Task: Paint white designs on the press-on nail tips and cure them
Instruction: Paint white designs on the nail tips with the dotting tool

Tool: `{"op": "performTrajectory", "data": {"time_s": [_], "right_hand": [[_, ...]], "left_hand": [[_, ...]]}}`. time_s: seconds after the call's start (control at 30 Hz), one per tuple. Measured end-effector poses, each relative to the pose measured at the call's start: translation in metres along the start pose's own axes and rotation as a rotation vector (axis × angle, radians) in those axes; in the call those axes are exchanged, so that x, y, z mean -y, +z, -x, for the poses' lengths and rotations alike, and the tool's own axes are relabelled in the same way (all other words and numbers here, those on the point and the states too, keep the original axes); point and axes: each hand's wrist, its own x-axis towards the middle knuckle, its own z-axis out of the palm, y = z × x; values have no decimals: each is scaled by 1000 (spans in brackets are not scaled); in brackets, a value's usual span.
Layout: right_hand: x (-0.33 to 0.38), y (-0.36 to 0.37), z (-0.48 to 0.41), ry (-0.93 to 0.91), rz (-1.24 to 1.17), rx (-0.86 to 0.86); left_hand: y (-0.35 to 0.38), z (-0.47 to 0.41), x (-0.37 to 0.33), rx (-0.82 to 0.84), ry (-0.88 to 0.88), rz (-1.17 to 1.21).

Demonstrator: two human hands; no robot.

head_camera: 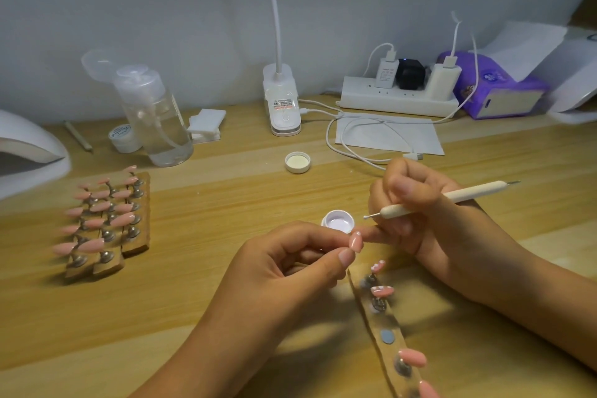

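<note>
one nail tip [355, 241]: pinched at left hand [290, 255] fingertips, touching a right fingertip
handling: likely feather-light, stiff, slippery; hold by the edges
right hand [416, 203]: curled round dotting pen [452, 199], ball end beside paint pot [338, 221]

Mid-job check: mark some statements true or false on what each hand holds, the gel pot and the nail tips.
1. The left hand pinches a pink nail tip. True.
2. The right hand holds nothing. False: it grips a white dotting tool.
3. The small gel pot is capped. False: it stands open; a white lid lies apart, farther back on the table.
4. Two nail tips on the near strip holder bear white dots. True.
5. The full rack of nail tips lies right of the hands. False: it lies to their left.
</note>
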Motion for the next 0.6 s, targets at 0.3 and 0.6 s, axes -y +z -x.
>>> {"op": "performTrajectory", "data": {"time_s": [0.3,0.6], "right_hand": [[-5,-9,-4,-141,176,-181],[-12,0,1,-327,868,-100]], "left_hand": [[-3,-1,0,-42,17,100],[-9,-5,7,-183,50,153]]}}
